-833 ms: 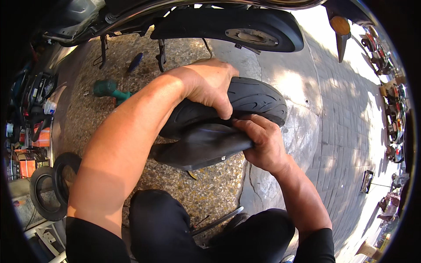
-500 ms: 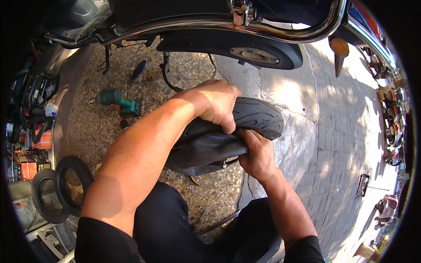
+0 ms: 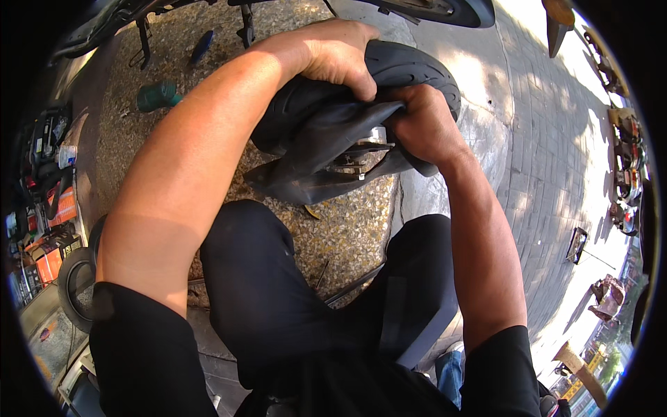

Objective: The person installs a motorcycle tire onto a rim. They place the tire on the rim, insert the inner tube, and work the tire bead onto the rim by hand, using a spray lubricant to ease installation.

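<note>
A small black scooter tyre (image 3: 410, 66) on its wheel stands on the pebbled ground in front of my knees. A limp black inner tube (image 3: 326, 142) hangs out of its side, and a bit of metal hub (image 3: 361, 149) shows behind it. My left hand (image 3: 340, 59) grips the top of the tyre, fingers curled over the bead. My right hand (image 3: 417, 125) is clenched on the inner tube at the tyre's right side. My black trousers fill the lower middle.
A parked scooter's rear wheel (image 3: 445, 8) and stand (image 3: 246, 28) are just beyond the tyre. A green power tool (image 3: 158, 96) and a blue-handled tool (image 3: 201, 45) lie on the ground to the left. Spare tyres (image 3: 73, 288) and boxes (image 3: 48, 236) sit far left. Paved walkway runs right.
The tyre and both hands sit higher and closer in view than before. My left hand has shifted further over the tyre's top while my right keeps pulling at the tube.
</note>
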Demonstrator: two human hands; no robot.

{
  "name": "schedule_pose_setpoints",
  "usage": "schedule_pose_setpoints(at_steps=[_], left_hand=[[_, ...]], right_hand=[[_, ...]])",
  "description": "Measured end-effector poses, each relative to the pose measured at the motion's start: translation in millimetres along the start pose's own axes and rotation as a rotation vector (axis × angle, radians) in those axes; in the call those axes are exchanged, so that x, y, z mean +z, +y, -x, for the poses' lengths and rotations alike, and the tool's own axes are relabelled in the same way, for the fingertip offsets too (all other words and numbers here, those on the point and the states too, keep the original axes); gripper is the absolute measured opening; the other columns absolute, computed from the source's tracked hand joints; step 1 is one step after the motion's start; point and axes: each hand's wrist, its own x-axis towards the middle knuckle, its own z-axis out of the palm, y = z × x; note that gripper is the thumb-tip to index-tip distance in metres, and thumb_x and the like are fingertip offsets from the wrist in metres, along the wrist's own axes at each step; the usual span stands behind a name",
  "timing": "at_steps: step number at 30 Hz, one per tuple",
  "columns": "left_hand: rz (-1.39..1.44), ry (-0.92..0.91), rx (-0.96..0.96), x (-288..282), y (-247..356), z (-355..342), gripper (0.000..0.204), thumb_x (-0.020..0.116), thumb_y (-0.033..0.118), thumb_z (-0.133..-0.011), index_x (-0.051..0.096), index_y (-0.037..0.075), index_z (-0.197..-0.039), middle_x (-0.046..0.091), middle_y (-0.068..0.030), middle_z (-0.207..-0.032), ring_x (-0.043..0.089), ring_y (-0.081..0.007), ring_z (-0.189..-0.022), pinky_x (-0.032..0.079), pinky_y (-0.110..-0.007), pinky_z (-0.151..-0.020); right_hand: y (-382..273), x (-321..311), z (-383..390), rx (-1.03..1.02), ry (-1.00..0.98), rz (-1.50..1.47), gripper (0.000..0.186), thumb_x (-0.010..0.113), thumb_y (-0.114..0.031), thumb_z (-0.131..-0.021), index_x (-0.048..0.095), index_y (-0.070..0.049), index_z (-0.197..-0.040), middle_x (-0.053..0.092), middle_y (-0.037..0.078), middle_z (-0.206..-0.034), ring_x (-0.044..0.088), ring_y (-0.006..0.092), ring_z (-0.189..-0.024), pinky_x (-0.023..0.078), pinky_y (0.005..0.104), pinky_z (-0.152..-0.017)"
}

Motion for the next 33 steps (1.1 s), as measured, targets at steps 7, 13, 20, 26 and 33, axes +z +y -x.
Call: schedule_pose_setpoints(at_steps=[7,13,20,26,33], left_hand=[[0.097,-0.003,0.054,-2.8,-28.8,0.7,0.084,0.084,0.013,-0.057,0.056,-0.006,-0.134,0.073,-0.0228,-0.107,0.073,-0.0277,-0.095,0.059,-0.036,-0.084],[0.264,-0.159,0.011,-17.3,-38.1,-19.2,0.072,0.083,0.006,-0.06,0.062,-0.002,-0.129,0.074,-0.0134,-0.108,0.069,-0.0207,-0.097,0.056,-0.034,-0.088],[0.424,-0.174,-0.019,-24.8,-54.6,-20.0,0.065,0.081,0.0,-0.063,0.066,0.0,-0.126,0.074,-0.0068,-0.11,0.067,-0.0158,-0.099,0.054,-0.033,-0.093],[0.456,-0.215,-0.022,-26.5,-54.1,-26.4,0.064,0.079,-0.002,-0.062,0.068,0.001,-0.125,0.075,-0.0061,-0.109,0.067,-0.0164,-0.1,0.054,-0.033,-0.093],[0.473,-0.225,-0.036,-28.4,-58.3,-29.1,0.063,0.079,-0.003,-0.063,0.068,0.001,-0.125,0.075,-0.007,-0.107,0.069,-0.0164,-0.096,0.057,-0.033,-0.088]], right_hand=[[-1.8,-1.4,-7.1,-0.058,0.012,0.092,0.03,0.067,-0.008,-0.077,0.079,-0.01,-0.105,0.074,0.021,-0.096,0.071,0.0384,-0.097,0.057,0.0441,-0.087],[-7.2,-17.8,-26.1,-0.062,-0.058,0.17,0.027,0.075,-0.017,-0.082,0.078,-0.005,-0.106,0.074,0.023,-0.098,0.072,0.0379,-0.095,0.056,0.0393,-0.085],[-11.4,-15.5,-58.6,-0.091,-0.017,0.175,0.026,0.079,-0.021,-0.08,0.079,-0.005,-0.101,0.074,0.022,-0.094,0.073,0.0353,-0.091,0.057,0.0398,-0.084],[6.1,6.6,-46.9,-0.157,0.283,0.249,0.024,0.08,-0.02,-0.079,0.078,-0.01,-0.1,0.073,0.018,-0.088,0.072,0.0361,-0.084,0.058,0.0397,-0.078],[1.5,-7.0,-51.0,-0.314,0.149,0.365,0.023,0.073,-0.009,-0.077,0.073,-0.007,-0.1,0.072,0.02,-0.087,0.071,0.04,-0.087,0.057,0.045,-0.077]])
